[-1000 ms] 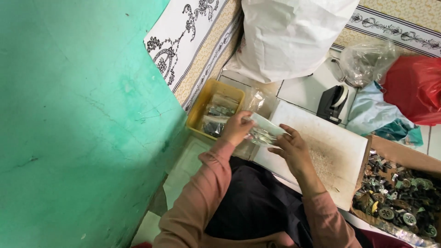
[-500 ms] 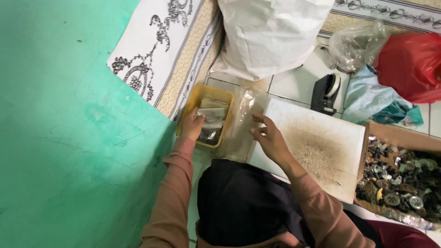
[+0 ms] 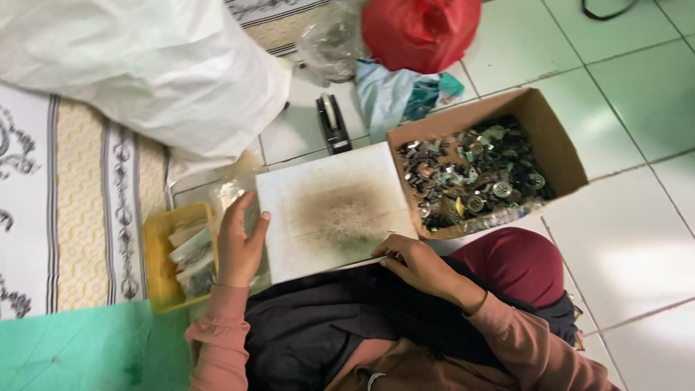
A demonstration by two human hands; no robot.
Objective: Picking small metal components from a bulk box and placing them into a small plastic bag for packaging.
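Head view: the left hand (image 3: pixel 239 242) has come away from the yellow tray (image 3: pixel 161 250) it was reaching into half a second ago. It now lies flat, fingers (image 3: pixel 253 224) released and spread, on the left edge of the white board (image 3: pixel 333 210), holding nothing. The tray of small clear packets (image 3: pixel 190 253) sits at nine o'clock from that hand, just beside it. The right hand (image 3: pixel 420 264) has drawn back to the board's near edge at five o'clock, fingers curled loosely on the rim, grasping nothing that I can make out. The clear bag it held a second ago is gone from both hands. The cardboard box (image 3: pixel 557 137) of metal parts (image 3: pixel 470 170) touches the board at three o'clock. The view has swung right, showing more tiled floor (image 3: pixel 630 239).
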